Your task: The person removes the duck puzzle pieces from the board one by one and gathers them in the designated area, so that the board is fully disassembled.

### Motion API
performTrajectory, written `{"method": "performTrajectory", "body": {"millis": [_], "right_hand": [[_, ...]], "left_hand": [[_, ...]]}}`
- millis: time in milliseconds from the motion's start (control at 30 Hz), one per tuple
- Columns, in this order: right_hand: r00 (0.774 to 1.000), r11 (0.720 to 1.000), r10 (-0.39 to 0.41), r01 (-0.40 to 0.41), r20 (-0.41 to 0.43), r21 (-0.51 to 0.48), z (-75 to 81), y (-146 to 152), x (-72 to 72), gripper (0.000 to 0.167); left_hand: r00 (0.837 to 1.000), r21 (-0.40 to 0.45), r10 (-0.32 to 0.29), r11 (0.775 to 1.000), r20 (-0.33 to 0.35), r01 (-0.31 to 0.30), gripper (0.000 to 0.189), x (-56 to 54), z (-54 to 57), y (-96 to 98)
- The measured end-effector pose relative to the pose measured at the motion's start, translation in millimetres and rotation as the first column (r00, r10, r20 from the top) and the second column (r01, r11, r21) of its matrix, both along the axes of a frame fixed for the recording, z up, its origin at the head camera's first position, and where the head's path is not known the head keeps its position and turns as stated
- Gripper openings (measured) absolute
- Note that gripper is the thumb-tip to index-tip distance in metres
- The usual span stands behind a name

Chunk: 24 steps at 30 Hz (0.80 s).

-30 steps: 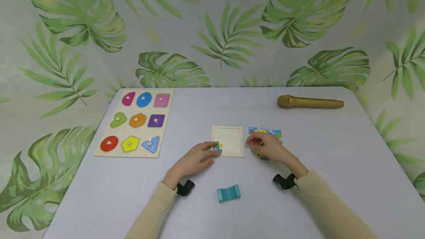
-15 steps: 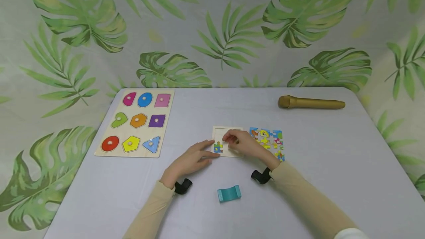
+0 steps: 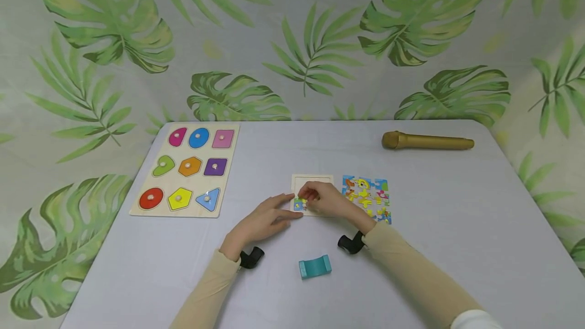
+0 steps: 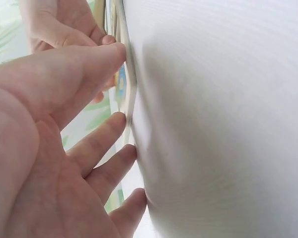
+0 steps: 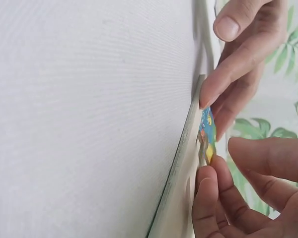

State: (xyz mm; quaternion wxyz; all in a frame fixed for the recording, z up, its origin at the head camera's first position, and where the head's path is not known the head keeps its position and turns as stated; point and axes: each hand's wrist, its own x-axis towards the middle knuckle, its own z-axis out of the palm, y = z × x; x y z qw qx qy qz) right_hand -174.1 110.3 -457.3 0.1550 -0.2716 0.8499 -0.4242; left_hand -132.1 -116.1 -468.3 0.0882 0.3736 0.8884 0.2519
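A small square wooden puzzle tray (image 3: 313, 176) lies at the middle of the table, with a blue and yellow jigsaw piece (image 3: 298, 205) in its near left corner. My left hand (image 3: 262, 221) rests at the tray's left side, fingers extended, fingertips on the edge. Over the tray, my right hand (image 3: 326, 199) has its fingers curled at a yellow-edged jigsaw piece (image 5: 209, 152), right beside the corner piece. That piece is mostly hidden by the fingers in the head view. Just right of the tray, several loose jigsaw pieces (image 3: 364, 183) lie grouped.
A wooden shape board (image 3: 194, 182) with knobbed coloured shapes lies at the left. Toward the back right is a gold-coloured microphone (image 3: 427, 141). A teal curved block (image 3: 315, 267) sits nearer, between the forearms. A leaf-patterned cloth hangs behind the table.
From the loose pieces my right hand has moved left over the tray, then slightly further to the corner piece. The left hand stays at the tray's edge, its fingers shifted slightly.
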Motion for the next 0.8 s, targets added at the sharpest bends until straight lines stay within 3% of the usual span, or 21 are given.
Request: {"method": "performTrajectory", "body": {"millis": [200,467,800], "right_hand": [[1.000,1.000,-0.006,0.006,-0.013,0.009,-0.1,-3.7,-2.6,0.031],[0.999,1.000,-0.022,0.022,-0.045,0.004,-3.8,-7.1,-5.9,0.022],[0.994,0.994,-0.104,0.105,0.042,-0.028,0.4,24.7,-9.6,0.017]], "left_hand": [[1.000,-0.001,-0.002,1.000,-0.014,0.002,0.032,1.5,1.2,-0.3],[1.000,0.008,-0.001,1.000,-0.010,0.001,0.032,0.6,-0.6,-1.9],[1.000,-0.013,0.025,1.000,0.016,-0.025,0.032,0.5,0.1,-1.5]]}}
